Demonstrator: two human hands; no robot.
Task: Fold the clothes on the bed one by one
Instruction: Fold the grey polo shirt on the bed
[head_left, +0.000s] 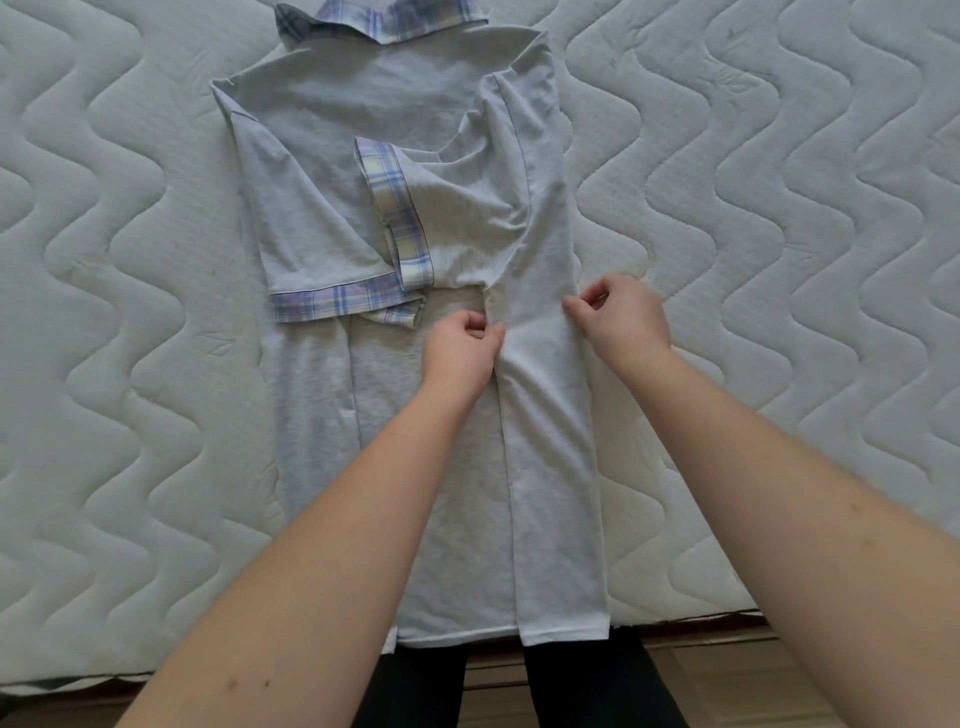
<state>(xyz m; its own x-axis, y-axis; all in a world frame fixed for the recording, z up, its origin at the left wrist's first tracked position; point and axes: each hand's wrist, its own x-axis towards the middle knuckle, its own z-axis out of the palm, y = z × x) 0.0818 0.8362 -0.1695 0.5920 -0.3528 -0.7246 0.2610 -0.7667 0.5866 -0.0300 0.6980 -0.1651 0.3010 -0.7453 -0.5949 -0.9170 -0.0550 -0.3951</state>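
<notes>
the shirt (415, 467) lay lengthwise on the bed (130, 260), collar (374, 21) at the far end, hem at the near edge. both sleeves lay folded inward over its middle. the left hand (462, 348) and right hand (623, 312) sat on the right folded panel.

The plaid collar (379, 21) is chopped off by the top edge. Both forearms run out of the bottom of the shot. The left hand (460, 348) has its fingers (480, 327) curled under, so the tips are hidden. The bed (779, 260) spills past every side.
</notes>
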